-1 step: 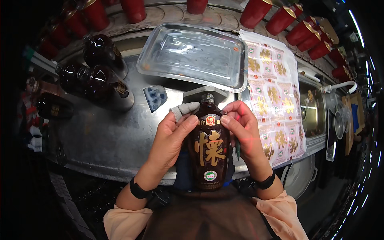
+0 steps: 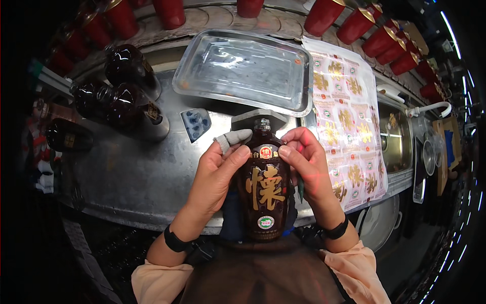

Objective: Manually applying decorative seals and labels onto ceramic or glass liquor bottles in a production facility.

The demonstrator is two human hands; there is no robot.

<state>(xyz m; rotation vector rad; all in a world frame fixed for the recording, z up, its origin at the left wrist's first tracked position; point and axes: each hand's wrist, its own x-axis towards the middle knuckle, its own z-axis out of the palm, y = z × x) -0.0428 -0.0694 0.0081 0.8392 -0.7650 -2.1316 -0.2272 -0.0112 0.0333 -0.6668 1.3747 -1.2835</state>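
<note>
A dark brown glass bottle (image 2: 264, 202) with gold characters and a small round green-and-white sticker leans toward me at the counter's front edge, its neck uncapped. My left hand (image 2: 223, 169) is closed on the left shoulder of the bottle, the thumb pressing on the gold band below the neck. A grey cloth finger cover (image 2: 234, 139) wraps one of its fingers. On the other shoulder, my right hand (image 2: 309, 164) pinches the same band with its thumb. A thin dark green thing (image 2: 300, 190) shows beside my right palm; its kind I cannot tell. Behind the neck lies a grey block (image 2: 260, 116).
A metal tray (image 2: 243, 96) lies beyond the bottle. Decal sheets (image 2: 349, 126) with gold characters spread at the right, beside a sink (image 2: 397, 142). Several dark bottles (image 2: 136, 111) stand at the left, near a blue-spotted piece (image 2: 196, 125). Red cups (image 2: 324, 17) line the conveyor behind.
</note>
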